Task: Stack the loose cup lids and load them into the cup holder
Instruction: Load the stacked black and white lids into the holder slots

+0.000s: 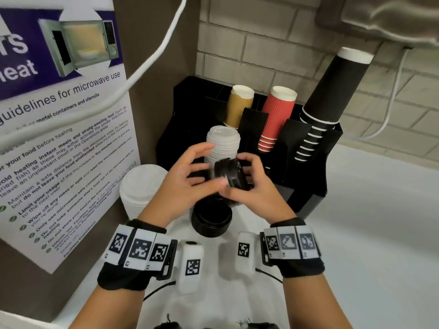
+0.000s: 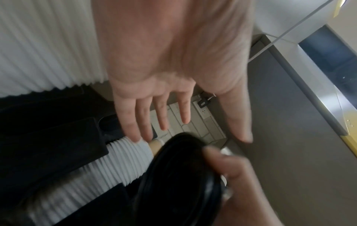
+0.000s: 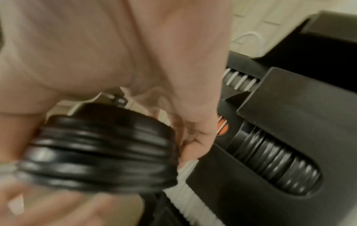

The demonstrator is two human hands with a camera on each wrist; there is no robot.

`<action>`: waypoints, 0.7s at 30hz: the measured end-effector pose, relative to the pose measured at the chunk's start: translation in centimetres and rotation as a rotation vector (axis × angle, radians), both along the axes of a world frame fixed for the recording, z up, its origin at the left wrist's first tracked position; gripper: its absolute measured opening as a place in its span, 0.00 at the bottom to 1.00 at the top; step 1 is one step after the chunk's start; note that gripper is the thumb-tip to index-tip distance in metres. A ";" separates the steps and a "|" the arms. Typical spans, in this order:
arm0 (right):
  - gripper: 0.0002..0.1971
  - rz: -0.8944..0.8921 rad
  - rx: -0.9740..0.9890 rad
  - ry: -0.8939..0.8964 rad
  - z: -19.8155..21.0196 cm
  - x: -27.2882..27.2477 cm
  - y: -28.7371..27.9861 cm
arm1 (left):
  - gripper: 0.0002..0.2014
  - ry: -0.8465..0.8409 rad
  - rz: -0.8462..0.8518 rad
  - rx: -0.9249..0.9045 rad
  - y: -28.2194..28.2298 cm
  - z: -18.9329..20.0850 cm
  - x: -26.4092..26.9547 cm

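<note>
Two hands — right hand (image 1: 249,184) grips blurred black lids (image 1: 231,173).

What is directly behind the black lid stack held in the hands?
Behind the held black lid stack, gripped by the right hand, a tall white lid stack stands in the black cup holder. Its lower part and the slot beneath are covered by both hands.

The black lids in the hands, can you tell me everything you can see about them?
The black lids are a short nested stack of round, shiny, plastic-looking cup lids, their ridged rims showing as rings. The stack is tilted on its side in the air, in front of the black cup holder and a white lid stack. The right hand curls its fingers round it; the left hand is open beside it, and whether it touches is unclear.
</note>
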State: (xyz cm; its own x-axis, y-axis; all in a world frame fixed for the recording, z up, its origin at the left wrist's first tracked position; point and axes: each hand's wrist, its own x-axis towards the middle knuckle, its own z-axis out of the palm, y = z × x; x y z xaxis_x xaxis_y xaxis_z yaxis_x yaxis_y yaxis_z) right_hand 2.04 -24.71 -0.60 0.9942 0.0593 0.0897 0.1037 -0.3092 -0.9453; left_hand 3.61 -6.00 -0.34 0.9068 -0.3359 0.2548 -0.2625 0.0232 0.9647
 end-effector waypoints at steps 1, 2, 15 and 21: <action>0.36 0.016 0.080 0.006 0.3 -0.3 -0.1 | 0.41 0.019 -0.065 0.021 -0.1 -0.2 -0.1; 0.37 0.043 0.137 0.008 0.6 -0.7 -0.1 | 0.45 0.036 -0.123 0.027 -0.3 -0.3 -0.2; 0.33 0.178 0.118 -0.015 2.5 -1.9 -1.4 | 0.46 0.027 -0.243 -0.006 -0.8 -0.1 -0.3; 0.31 0.106 0.125 -0.041 2.4 -2.0 -1.1 | 0.45 -0.002 -0.212 -0.012 -1.2 -0.1 -0.3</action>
